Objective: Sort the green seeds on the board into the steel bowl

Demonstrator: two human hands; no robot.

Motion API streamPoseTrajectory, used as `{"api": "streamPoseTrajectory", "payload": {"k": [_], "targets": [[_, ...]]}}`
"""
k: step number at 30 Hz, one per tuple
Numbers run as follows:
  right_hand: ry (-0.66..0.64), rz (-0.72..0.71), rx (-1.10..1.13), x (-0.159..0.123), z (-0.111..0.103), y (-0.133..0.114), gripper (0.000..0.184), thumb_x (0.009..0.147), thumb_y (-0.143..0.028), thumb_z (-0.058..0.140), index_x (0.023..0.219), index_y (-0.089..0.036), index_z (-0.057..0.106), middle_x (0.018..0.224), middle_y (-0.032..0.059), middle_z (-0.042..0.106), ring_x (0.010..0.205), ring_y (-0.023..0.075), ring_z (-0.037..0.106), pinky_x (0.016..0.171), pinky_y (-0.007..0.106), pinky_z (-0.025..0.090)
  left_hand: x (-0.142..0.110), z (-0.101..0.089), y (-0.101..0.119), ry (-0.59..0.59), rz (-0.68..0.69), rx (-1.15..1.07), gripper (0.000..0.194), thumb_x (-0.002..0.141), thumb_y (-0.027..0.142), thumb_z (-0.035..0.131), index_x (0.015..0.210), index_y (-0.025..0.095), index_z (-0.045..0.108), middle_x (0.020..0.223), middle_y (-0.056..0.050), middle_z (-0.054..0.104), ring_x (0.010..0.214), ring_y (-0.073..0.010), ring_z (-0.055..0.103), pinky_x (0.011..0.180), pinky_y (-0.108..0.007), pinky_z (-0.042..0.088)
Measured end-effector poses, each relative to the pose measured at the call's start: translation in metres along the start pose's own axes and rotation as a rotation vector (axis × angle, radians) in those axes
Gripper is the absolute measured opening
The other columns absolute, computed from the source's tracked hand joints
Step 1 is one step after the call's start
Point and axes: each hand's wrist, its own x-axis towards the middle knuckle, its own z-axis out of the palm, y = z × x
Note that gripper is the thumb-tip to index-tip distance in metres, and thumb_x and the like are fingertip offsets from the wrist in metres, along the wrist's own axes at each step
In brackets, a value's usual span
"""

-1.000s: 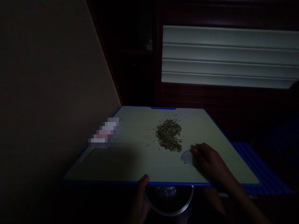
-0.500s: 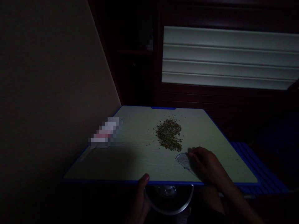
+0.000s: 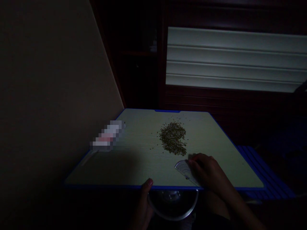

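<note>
My right hand (image 3: 208, 169) is closed on a clear semicircular protractor (image 3: 183, 169), its flat edge slanting over the front right of a pale folding table (image 3: 139, 134). One or a few small seeds seem to sit near its straight side. Just beyond lies a heap of small brownish seeds (image 3: 172, 137), notched on its right side. Below the table's front edge my left hand (image 3: 145, 204) grips the left side of a round metal bowl (image 3: 178, 218), thumb raised against the blue table edge. Its other fingers are mostly hidden in the dark.
A blurred-out white and pink package (image 3: 109, 135) lies at the table's left side, by the wall (image 3: 59, 80). Loose seeds are scattered around the heap. A blue striped surface (image 3: 266, 172) stands right of the table. Dark wooden furniture (image 3: 163, 95) rises behind it. The light is dim.
My right hand has moved the protractor a little to the left and towards me, away from the heap. My left hand and the bowl stay nearly where they were.
</note>
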Motion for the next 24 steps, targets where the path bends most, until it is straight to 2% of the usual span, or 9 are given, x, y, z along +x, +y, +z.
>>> {"api": "streamPoseTrajectory", "payload": {"k": [3, 8, 12, 17, 21, 24], "targets": [[-0.012, -0.019, 0.001, -0.001, 0.003, -0.004, 0.024, 0.094, -0.034, 0.050, 0.089, -0.020, 0.069, 0.085, 0.0067, 0.071, 0.077, 0.0216, 0.065, 0.072, 0.032, 0.043, 0.002, -0.003, -0.002, -0.034, 0.037, 0.016, 0.070, 0.078, 0.026, 0.071, 0.143, 0.024, 0.043, 0.117, -0.007, 0.073, 0.116, -0.0278, 0.062, 0.107, -0.047, 0.039], [-0.017, -0.018, -0.007, -0.004, 0.007, -0.016, 0.022, 0.095, -0.034, 0.052, 0.088, -0.020, 0.067, 0.084, 0.0050, 0.071, 0.078, 0.0217, 0.064, 0.075, 0.034, 0.042, 0.000, -0.001, -0.001, -0.052, -0.049, -0.008, 0.063, 0.081, 0.026, 0.067, 0.140, 0.017, 0.048, 0.116, -0.013, 0.072, 0.115, -0.0295, 0.063, 0.105, -0.048, 0.042], [-0.017, -0.031, 0.009, -0.005, 0.012, -0.020, 0.020, 0.095, -0.033, 0.052, 0.089, -0.021, 0.066, 0.087, 0.0046, 0.070, 0.081, 0.0221, 0.063, 0.077, 0.035, 0.041, -0.003, 0.001, 0.000, -0.060, -0.055, -0.012, 0.058, 0.083, 0.027, 0.065, 0.137, 0.016, 0.051, 0.115, -0.013, 0.073, 0.115, -0.0296, 0.063, 0.105, -0.049, 0.042], [-0.014, -0.062, 0.027, -0.004, 0.018, -0.027, 0.020, 0.095, -0.033, 0.052, 0.087, -0.021, 0.066, 0.085, 0.0043, 0.070, 0.080, 0.0212, 0.063, 0.079, 0.036, 0.041, 0.004, -0.005, -0.004, -0.080, -0.072, 0.010, 0.058, 0.081, 0.029, 0.068, 0.133, 0.011, 0.053, 0.115, -0.016, 0.072, 0.118, -0.0300, 0.061, 0.106, -0.046, 0.041], [-0.018, -0.050, 0.025, -0.004, 0.020, -0.033, 0.019, 0.095, -0.033, 0.054, 0.086, -0.021, 0.066, 0.086, 0.0048, 0.070, 0.082, 0.0218, 0.063, 0.079, 0.036, 0.041, 0.004, -0.005, -0.004, -0.076, -0.066, -0.006, 0.058, 0.080, 0.027, 0.069, 0.135, 0.016, 0.053, 0.116, -0.014, 0.072, 0.115, -0.0311, 0.063, 0.105, -0.050, 0.041], [-0.028, -0.050, 0.043, -0.004, 0.020, -0.037, 0.017, 0.094, -0.032, 0.055, 0.088, -0.021, 0.066, 0.088, 0.0046, 0.070, 0.084, 0.0223, 0.063, 0.079, 0.036, 0.041, 0.002, -0.003, -0.003, -0.108, -0.081, -0.006, 0.055, 0.081, 0.027, 0.067, 0.133, 0.014, 0.056, 0.114, -0.015, 0.073, 0.113, -0.0330, 0.063, 0.104, -0.053, 0.041]]}}
